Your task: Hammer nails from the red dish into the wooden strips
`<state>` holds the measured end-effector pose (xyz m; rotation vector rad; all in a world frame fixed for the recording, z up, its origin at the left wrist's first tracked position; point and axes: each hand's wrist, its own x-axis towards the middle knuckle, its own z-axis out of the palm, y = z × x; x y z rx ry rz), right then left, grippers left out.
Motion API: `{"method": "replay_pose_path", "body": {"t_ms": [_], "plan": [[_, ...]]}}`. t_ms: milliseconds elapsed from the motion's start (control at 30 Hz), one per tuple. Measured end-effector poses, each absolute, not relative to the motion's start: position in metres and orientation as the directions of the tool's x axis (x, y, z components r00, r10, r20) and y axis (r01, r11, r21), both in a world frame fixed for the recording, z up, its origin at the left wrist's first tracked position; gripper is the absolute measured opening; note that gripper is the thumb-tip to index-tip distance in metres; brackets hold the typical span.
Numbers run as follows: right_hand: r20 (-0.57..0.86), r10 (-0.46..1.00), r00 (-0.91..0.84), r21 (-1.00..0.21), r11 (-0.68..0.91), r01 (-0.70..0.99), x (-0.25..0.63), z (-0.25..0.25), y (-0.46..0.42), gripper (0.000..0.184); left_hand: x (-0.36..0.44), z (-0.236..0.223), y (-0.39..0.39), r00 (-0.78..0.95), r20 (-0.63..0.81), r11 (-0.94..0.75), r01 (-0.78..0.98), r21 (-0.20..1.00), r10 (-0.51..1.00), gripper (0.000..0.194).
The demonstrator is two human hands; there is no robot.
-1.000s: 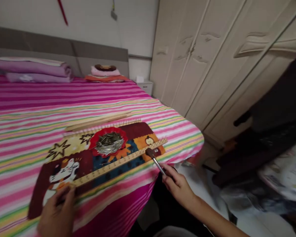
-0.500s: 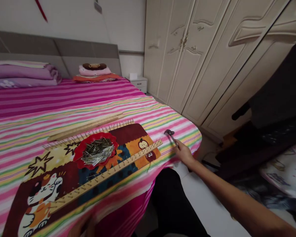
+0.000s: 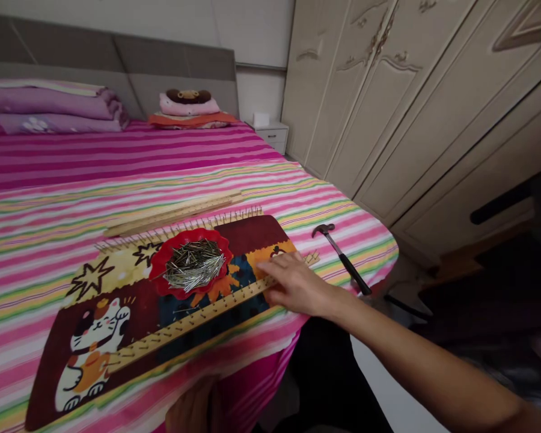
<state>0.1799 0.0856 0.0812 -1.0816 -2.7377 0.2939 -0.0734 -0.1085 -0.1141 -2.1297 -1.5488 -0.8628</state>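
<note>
The pale wardrobe stands past the bed's right-hand edge. The bed fills most of my view, its striped cover falling over the near edge in front of me. At its far edge rises the grey headboard, and by the far right corner stands a small white cabinet. The folded purple bedding sits along the far edge, toward the left.

A patterned mat lies flat along the bed's near edge, a cat printed at its left end. Beyond it, plain wooden pieces lie side by side. The far nailed strip runs along the mat's far side, nails standing up in a row; the near nailed strip crosses the mat at a slant, roughly following the bed's near edge.

My hammer lies by the bed's near right corner, its black handle reaching the near edge. The red dish rests on the mat between the two nailed strips. My right hand is over the near strip's right end, fingers and thumb apart across it; whether it grips I cannot tell. My left hand is a dim blur low at the near edge, its state unclear. Loose nails heap in the dish.
</note>
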Motion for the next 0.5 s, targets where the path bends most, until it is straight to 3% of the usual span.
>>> {"method": "replay_pose_path", "body": {"t_ms": [167, 333, 500], "plan": [[-0.192, 0.612, -0.767, -0.028, 0.778, 0.628, 0.134, 0.086, 0.098, 0.044, -0.069, -0.116, -0.119, 0.157, 0.673, -0.298, 0.949, 0.1, 0.723, 0.018], [-0.292, 0.584, -0.757, 0.009, 0.793, 0.609, 0.124, 0.079, 0.113, 0.021, -0.052, -0.111, -0.134, -0.119, 0.586, -0.09, 0.945, 0.315, 0.802, 0.02], [-0.274, 0.534, -0.8, -0.021, 0.828, 0.561, 0.127, 0.076, 0.112, 0.02, -0.043, -0.099, -0.138, -0.165, 0.528, -0.054, 0.926, 0.374, 0.833, 0.023]]}}
